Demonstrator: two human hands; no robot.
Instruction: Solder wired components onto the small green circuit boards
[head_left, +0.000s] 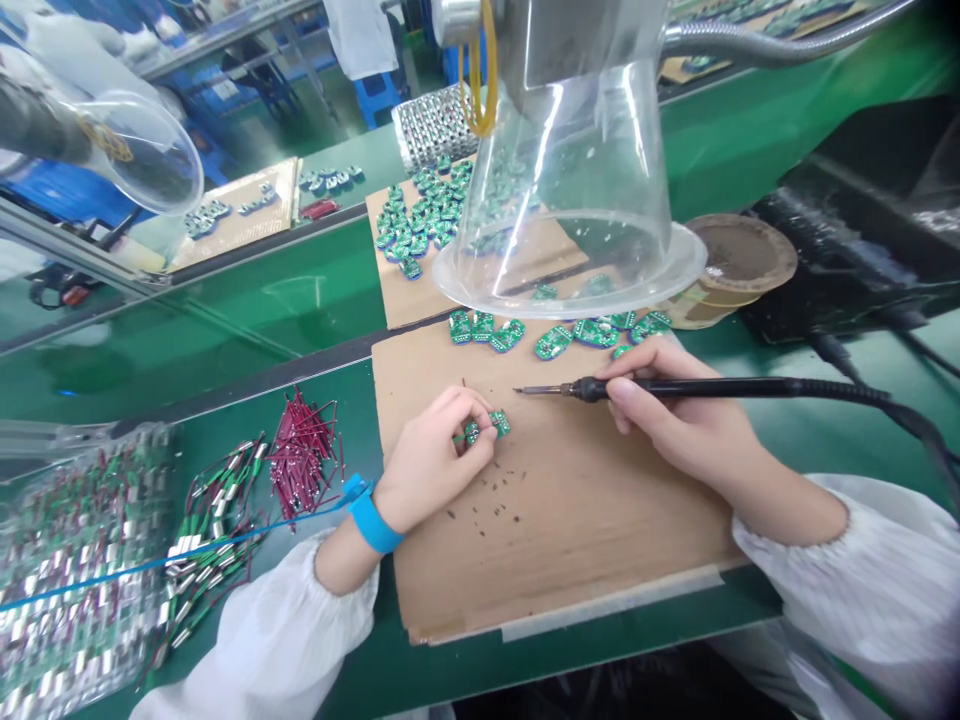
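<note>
My left hand (439,455), with a blue wrist strap (376,520), pinches a small green circuit board (499,422) over the brown cardboard sheet (570,540). Its fingers hide part of the board. In my right hand (675,420) is a black soldering iron (690,388), held like a pen. The iron's tip points left, a little above and to the right of the board and apart from it. Several more green boards (553,342) lie along the sheet's far edge. Small dark specks (495,485) are scattered below my left hand.
A clear fume hood (570,200) hangs over the far boards. Left of the sheet lie dark red wires (301,450), metal parts with green wires (217,510) and a plastic-covered batch (82,560). A round tub (739,260) stands at right. More boards (420,215) sit beyond on cardboard.
</note>
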